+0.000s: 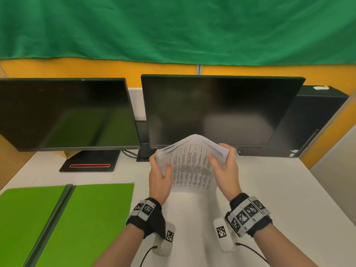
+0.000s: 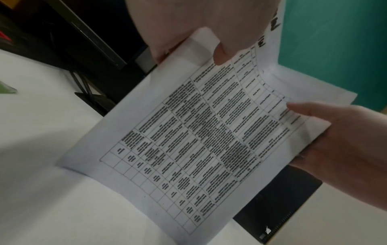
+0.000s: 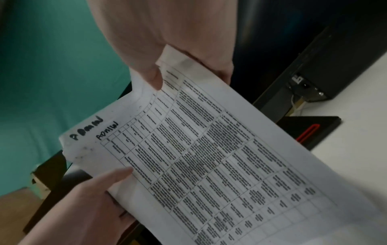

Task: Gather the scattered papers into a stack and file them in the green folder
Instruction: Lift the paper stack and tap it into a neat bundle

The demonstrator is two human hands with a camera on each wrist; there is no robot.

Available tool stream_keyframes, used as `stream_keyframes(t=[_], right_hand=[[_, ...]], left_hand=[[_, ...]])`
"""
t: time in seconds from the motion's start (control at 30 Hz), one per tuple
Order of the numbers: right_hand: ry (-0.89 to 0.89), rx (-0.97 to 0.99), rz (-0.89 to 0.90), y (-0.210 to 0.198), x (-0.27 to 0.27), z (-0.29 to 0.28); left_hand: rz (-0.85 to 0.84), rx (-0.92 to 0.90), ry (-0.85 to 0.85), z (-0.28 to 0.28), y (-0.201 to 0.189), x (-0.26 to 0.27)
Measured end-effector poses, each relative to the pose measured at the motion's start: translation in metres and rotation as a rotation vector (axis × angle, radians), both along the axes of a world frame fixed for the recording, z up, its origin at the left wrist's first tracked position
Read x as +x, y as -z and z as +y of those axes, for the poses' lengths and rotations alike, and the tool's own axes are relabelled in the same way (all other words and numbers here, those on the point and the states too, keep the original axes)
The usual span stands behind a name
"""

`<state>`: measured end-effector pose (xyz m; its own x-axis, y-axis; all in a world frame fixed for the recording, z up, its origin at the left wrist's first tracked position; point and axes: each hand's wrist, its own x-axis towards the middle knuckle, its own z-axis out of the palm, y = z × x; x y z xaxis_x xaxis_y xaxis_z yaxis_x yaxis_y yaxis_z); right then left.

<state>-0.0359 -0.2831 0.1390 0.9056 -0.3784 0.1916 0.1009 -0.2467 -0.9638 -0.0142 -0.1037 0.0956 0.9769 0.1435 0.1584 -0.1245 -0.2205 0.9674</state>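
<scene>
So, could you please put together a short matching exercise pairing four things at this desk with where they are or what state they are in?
Things:
1. stack of papers
2. green folder
3. left monitor
4. computer tower

Places or states:
A. lying open on the desk, near left
B. standing at the far right, beside the right monitor
C. held upright, bottom edge on the desk, gripped by the left hand and the right hand
D. screen dark, on a stand with a red-outlined slot

Pairs: 1-C, 2-A, 3-D, 4-B
</scene>
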Motion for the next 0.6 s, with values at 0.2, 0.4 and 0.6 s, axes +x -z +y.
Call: stream_keyframes(t=[0.2,0.4,0.6], right_hand=[[-0.051,-0.698,-0.133,-0.006,-0.007,-0.008],[-0.054,-0.765,-0.107,-0.011,-0.007,-0.009],[-0.073,-0.744,-0.085,-0.022,-0.003,-0.005]], left_hand=[[0.014,0.003,0.026,0.004,0.001,0.009],[0.023,-0.001,0.036,0.007,0.0,0.012],[0.015,0.028,0.032,0.01,0.002,0.015]])
